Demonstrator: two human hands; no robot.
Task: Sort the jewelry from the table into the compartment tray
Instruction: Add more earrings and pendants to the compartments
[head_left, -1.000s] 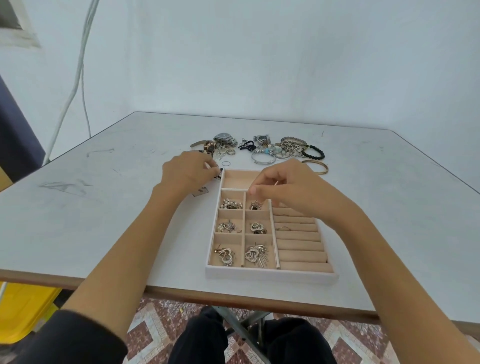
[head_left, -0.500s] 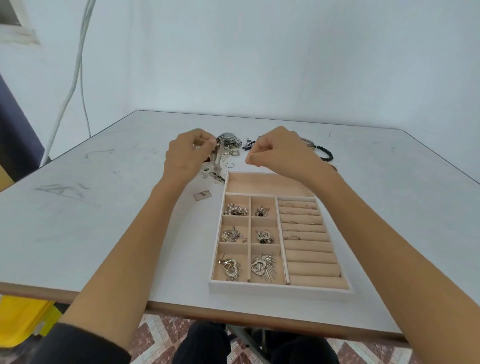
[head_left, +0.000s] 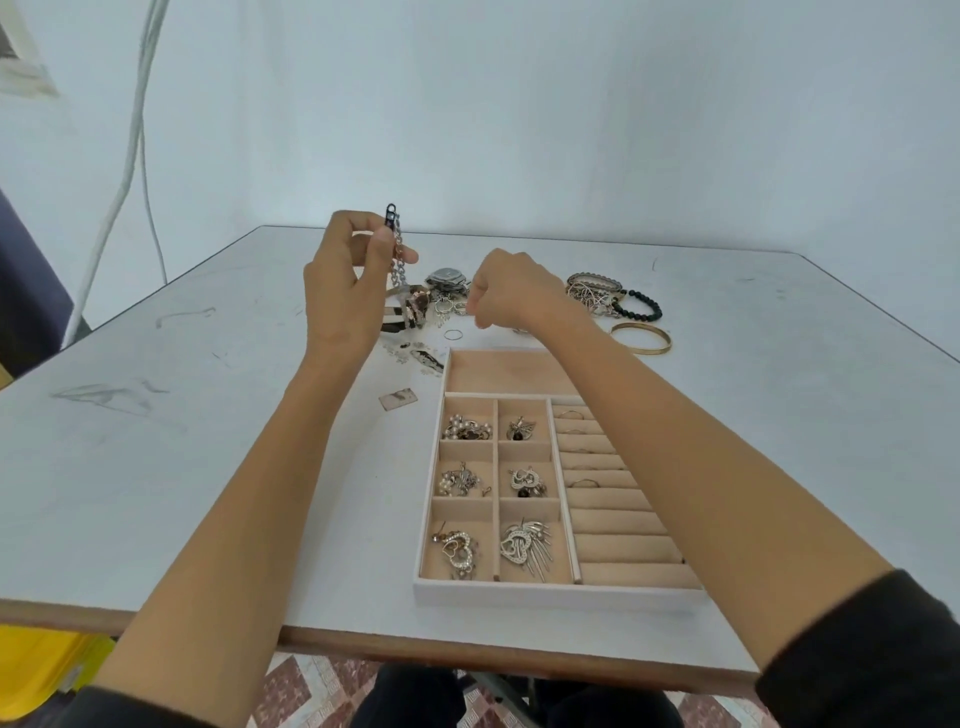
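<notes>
1. The left hand (head_left: 343, 291) is raised above the counter (head_left: 208, 467), far and left of the compartment tray (head_left: 431, 587). Its thumb and fingers pinch the top of a silver chain (head_left: 399, 260), and a dark clasp (head_left: 392, 214) pokes out above them.
2. The chain hangs down into the heap of jewelry (head_left: 441, 304) on the counter just beyond the tray. Its lower end is lost among the other pieces.
3. The right hand (head_left: 511, 293) hovers over the same heap with its fingers curled. Whether it has hold of anything cannot be told.
4. The likeliest trouble is snagging. If the buried end is tangled, a further lift may drag the watch (head_left: 447, 275) or loose bits along and scatter them.
5. The pinch covers only a few links, so a tug against a snag could pull the chain free.
6. The six small compartments hold earrings already, and a chain dropped there would mix with them. The wide far compartment (head_left: 498, 371) looks the better fit.
7. A thin ring (head_left: 453, 335) and a small flat tag (head_left: 398, 400) lie loose to the left of the tray's far end. Far to the right are a tangle of chains (head_left: 592, 291), a black bead bracelet (head_left: 641, 306) and a gold bangle (head_left: 641, 338).
8. The right forearm lies across the tray's far right corner, over the ring rolls (head_left: 613, 519), partly blocking the way in.
</notes>
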